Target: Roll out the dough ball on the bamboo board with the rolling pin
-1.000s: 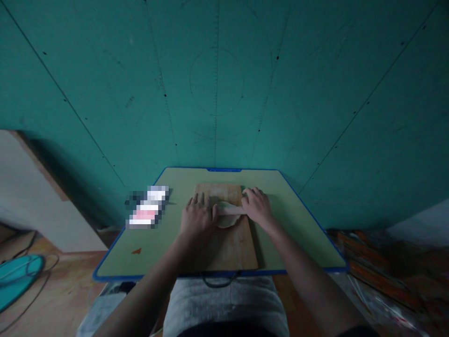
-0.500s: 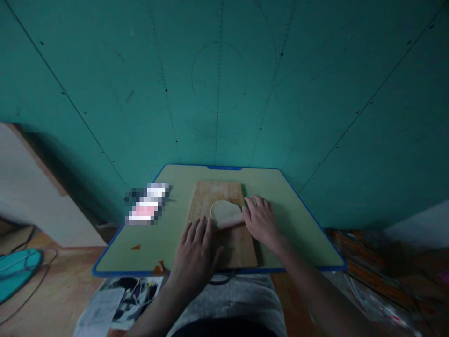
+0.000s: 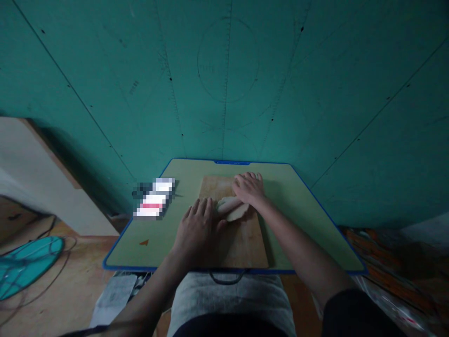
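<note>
Between my hands lies a pale rolling pin (image 3: 227,206), slanting up to the right across a flat piece of dough (image 3: 237,214). The dough rests on a wooden cutting board (image 3: 242,248). My left hand (image 3: 196,222) covers the pin's near-left end, fingers laid forward over it and thumb to the side. Over the far-right end, my right hand (image 3: 249,186) is curled with its fingers bent. Both ends of the pin are hidden under the hands. Most of the visible dough is on the near side of the pin.
The board sits on a pale green table (image 3: 301,234) with a blue rim. A blurred-out, pixelated object (image 3: 154,199) stands at its left, with a small orange scrap (image 3: 144,242) nearer. A green wall (image 3: 224,93) rises behind. A white panel (image 3: 45,178) leans at left.
The rolling pin has moved from the dough's near edge toward its far side, now more slanted. My right hand has moved forward and curled over the pin. The view has shifted slightly.
</note>
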A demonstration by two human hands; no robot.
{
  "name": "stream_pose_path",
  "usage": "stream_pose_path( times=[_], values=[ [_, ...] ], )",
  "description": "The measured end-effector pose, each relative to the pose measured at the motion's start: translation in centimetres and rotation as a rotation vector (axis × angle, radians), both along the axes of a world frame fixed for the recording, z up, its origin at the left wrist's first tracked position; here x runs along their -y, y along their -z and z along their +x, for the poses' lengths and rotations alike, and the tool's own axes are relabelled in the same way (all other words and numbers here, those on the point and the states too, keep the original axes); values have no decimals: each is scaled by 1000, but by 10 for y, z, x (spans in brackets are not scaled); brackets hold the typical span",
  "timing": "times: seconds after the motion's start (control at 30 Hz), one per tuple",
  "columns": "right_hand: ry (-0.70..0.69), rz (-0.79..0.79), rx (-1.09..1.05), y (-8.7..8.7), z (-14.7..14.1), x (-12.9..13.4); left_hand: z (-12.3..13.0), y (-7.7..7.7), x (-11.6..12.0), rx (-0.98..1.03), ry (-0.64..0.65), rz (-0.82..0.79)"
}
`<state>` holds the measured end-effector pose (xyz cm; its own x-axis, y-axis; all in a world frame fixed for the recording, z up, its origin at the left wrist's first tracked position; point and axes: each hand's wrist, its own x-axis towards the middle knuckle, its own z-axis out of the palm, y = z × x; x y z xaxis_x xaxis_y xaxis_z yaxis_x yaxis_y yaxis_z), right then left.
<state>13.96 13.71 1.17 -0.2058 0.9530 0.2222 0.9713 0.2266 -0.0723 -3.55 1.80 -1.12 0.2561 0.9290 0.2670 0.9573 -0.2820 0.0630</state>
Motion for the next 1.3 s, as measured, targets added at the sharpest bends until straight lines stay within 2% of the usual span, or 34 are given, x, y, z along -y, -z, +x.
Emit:
stream_pose_path(
  times=[0.23, 0.4, 0.53, 0.7, 0.8, 1.0, 1.13, 1.3],
  values=[
    [-40, -87, -2, 5, -30, -39, -23, 7, -29, 74, -43, -64],
    [-38, -110, -9, 8, -32, -44, -29, 15, -37, 103, -56, -34],
    [-43, -126, -7, 8, -19, -29, -18, 14, -23, 115, -7, 43],
    [-89, -84, -26, 10, 5, -2, 5, -2, 2, 67, -51, 67],
    [-125, -39, -43, 15, 20, 13, 17, -5, 16, 31, -5, 82],
    [-213, 7, -135, 32, 55, 44, 38, 12, 51, -10, 94, 208],
    [-264, -1, -148, 35, 72, 63, 46, 24, 72, 28, 142, 263],
    [-259, -31, -87, 28, 62, 58, 43, 30, 78, 46, 157, 270]
  ],
)
